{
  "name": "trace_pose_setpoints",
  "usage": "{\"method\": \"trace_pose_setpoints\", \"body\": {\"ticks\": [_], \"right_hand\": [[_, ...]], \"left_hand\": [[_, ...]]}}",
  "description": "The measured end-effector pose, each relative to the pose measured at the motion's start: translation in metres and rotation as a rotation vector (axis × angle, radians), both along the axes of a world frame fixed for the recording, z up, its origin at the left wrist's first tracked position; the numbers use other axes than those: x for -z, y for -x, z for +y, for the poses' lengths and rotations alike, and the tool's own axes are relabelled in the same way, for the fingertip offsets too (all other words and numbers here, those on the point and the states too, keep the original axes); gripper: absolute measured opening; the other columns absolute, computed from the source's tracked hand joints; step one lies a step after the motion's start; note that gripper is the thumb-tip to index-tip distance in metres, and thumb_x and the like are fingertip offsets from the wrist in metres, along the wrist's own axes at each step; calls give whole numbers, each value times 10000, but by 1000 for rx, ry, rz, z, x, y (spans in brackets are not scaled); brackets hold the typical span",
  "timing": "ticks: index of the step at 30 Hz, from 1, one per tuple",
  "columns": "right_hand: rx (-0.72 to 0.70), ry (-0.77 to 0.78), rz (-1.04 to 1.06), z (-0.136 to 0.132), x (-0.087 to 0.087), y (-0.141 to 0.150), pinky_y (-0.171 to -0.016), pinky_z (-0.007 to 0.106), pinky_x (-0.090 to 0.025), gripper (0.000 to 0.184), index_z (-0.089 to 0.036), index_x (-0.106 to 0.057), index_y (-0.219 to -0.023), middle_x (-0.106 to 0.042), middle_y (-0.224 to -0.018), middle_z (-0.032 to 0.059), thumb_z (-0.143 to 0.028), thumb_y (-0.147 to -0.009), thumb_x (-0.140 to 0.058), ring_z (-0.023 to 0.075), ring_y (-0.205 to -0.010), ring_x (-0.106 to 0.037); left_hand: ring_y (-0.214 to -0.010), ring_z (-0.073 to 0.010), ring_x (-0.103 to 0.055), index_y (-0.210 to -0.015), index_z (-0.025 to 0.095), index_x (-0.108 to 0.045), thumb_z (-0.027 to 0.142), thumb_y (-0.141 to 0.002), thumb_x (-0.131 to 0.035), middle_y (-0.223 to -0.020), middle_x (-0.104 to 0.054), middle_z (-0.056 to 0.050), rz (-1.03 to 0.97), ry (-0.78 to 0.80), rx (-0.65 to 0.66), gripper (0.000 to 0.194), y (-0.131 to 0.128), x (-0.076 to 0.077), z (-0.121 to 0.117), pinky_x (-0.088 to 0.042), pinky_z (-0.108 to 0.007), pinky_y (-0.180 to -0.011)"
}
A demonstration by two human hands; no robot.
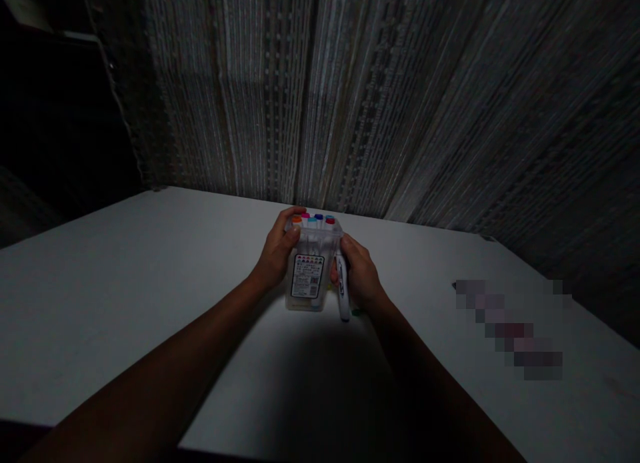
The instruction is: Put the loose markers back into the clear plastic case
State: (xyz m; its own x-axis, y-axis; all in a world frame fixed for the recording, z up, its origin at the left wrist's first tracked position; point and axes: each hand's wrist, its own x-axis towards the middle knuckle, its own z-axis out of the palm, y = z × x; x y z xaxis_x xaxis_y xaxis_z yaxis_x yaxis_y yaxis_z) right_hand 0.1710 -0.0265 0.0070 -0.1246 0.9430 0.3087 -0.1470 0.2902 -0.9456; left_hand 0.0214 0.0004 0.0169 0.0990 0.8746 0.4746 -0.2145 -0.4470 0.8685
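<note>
At the white table, left hand grips marker case.

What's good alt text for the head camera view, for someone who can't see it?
A left hand grips a clear case of color-capped markers at a white table, while the right hand, at the case's side, appears to hold a white marker. Striped fabric rises behind in dim light; a pixelated patch shows at right.

Passing room left of the left hand, over white table! Right of its fingers, the marker box blocks, white marker beside it; beyond the fingertips, a striped curtain.
</note>
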Motion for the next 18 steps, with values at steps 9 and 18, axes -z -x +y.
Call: {"method": "trace_pose_setpoints", "body": {"ticks": [9,18], "right_hand": [[7,23,-4,-2,-2,0,-336,216,-272,405,-172,-558,-994,-451,-394,-80,-534,-839,-463,88,-318,-374],[15,30,-8,-1,-2,-1,-348,213,-275,408,-191,-572,-994,-446,-404,-77,-553,-838,-466,85,-326,-376]], "left_hand": [[-745,-11,-571,-1065,214,-477,711,-593,-523,-925,-617,5,12,5,3,687,0,-1,-1,-438,-84,-662],[-738,-3,-539,-1052,196,-475,701,-590,-537,-909,-608,-5,-11,2,12,687,-1,-2,-3,-438,-85,-672]]}}
